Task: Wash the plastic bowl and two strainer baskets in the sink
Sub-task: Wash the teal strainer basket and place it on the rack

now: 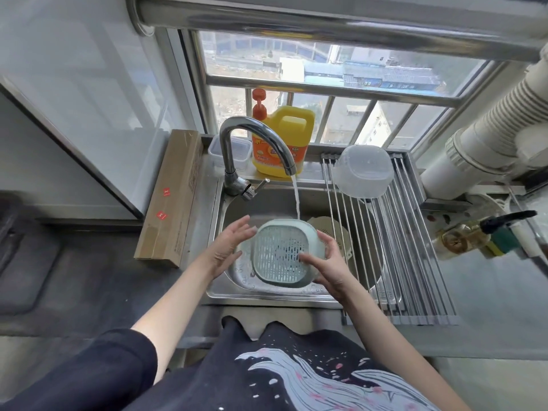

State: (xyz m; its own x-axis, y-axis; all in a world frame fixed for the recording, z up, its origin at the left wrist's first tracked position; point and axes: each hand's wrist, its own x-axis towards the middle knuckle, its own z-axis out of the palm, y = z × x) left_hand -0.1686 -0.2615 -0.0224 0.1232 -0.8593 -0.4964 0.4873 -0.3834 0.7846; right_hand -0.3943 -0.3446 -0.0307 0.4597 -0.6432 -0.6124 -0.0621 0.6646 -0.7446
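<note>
A pale green strainer basket (280, 253) is held bottom-up over the steel sink (267, 293). My right hand (329, 262) grips its right rim. My left hand (229, 247) presses flat against its left side, fingers spread. Water from the faucet (258, 146) falls just behind the basket's far edge. A beige strainer basket (333, 229) lies in the sink behind my right hand, partly hidden. A clear plastic bowl (363, 170) rests upside down on the roll-up drying rack (415, 256).
A yellow detergent jug (281, 143) and a clear lidded box (231, 151) stand behind the faucet. A long cardboard box (175, 194) lies left of the sink. An oil bottle (474, 235) lies at the right.
</note>
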